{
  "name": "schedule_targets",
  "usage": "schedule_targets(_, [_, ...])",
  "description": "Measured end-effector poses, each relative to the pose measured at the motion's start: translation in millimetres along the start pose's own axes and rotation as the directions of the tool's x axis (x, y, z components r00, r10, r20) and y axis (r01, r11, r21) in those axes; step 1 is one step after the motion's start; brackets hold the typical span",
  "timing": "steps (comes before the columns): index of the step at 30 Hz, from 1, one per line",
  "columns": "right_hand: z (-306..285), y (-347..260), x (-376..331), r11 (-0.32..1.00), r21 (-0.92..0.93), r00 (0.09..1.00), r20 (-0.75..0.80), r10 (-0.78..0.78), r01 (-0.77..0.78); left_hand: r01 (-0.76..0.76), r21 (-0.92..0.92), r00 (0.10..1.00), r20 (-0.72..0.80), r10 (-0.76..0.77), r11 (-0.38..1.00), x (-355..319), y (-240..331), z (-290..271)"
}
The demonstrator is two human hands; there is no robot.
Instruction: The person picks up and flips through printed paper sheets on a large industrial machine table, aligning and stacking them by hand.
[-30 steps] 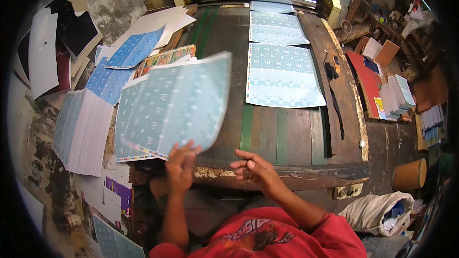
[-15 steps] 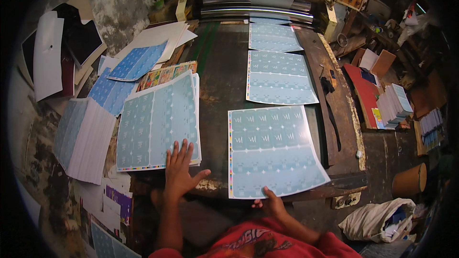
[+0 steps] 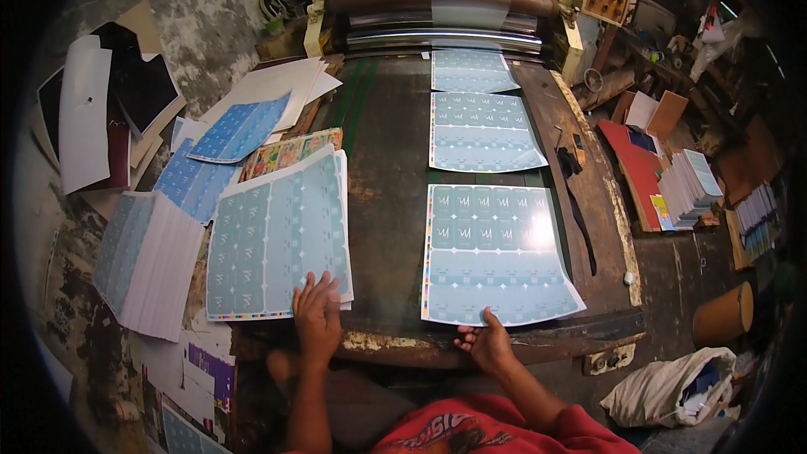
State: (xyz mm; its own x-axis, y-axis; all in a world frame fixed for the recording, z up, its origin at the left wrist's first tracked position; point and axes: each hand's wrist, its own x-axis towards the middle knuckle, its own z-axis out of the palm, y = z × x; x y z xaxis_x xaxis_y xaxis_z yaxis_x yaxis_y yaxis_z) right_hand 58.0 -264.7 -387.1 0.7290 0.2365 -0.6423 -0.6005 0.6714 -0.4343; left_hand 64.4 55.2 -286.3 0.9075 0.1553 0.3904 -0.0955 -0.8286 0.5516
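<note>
My left hand (image 3: 318,311) lies with outstretched fingers on the lower right corner of a stack of pale blue-green printed sheets (image 3: 277,240). At the near edge of the dark machine bed, my right hand (image 3: 487,343) pinches the lower edge of a single printed sheet (image 3: 496,244), thumb on top and fingers curled below. That sheet lies nearly straight, its near right corner lifting a little. Beyond it, two more printed sheets (image 3: 483,130) run in a line toward metal rollers (image 3: 445,40), the farthest reaching them.
A fanned stack of sheets (image 3: 151,269) stands at the left, near darker blue sheets (image 3: 235,130). Along the bed's right side lies a black strap (image 3: 580,227). Cut card stacks (image 3: 685,189) sit on a red board (image 3: 626,168). A white sack (image 3: 672,387) is at the lower right.
My right hand has moved the near sheet forward and slightly right, straightening it behind the others. My left hand's fingers have drawn closer together on the stack; the thumb has tucked in.
</note>
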Motion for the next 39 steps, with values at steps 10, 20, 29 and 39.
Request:
schedule_targets(10, [9,-18,38,0.980,0.053,0.981,0.009,-0.195,0.194,0.290,-0.563,0.931,-0.020,-0.363,0.774,4,7,-13])
schedule_targets(20, [5,-13,-14,0.989,-0.150,0.937,0.347,0.042,0.011,-0.337,-0.264,0.788,0.446,0.424,0.904,-27,54,-17])
schedule_targets(29, [-53,37,-66,0.994,-0.072,0.996,0.011,0.084,-0.083,-0.201,0.237,0.958,0.250,0.140,0.951,7,13,-27])
schedule_targets(39, [-63,54,-117,0.997,-0.067,0.998,-0.057,0.019,-0.023,-0.130,0.264,0.980,0.181,0.083,0.956,-4,-9,-10])
